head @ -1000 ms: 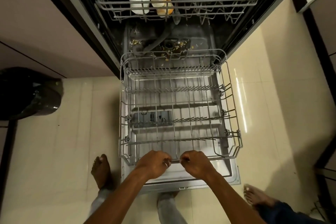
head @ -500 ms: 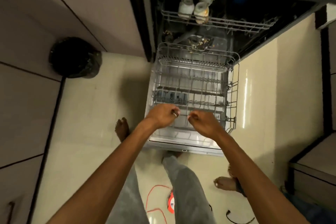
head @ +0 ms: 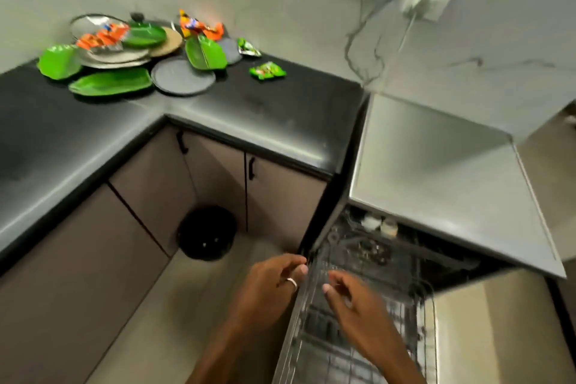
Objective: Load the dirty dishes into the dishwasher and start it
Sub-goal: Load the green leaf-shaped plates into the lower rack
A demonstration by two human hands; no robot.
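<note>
While the dirty dishes, green and grey plates in a heap, lie on the far left bench, the dishwasher stands open near right, its rack out. We have let go of that rack: our left hand and right hand hover apart, loose, holding nothing.

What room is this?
Most likely a home kitchen: a black counter with plates piled on it, cupboards underneath, and an open dishwasher beside it.
</note>
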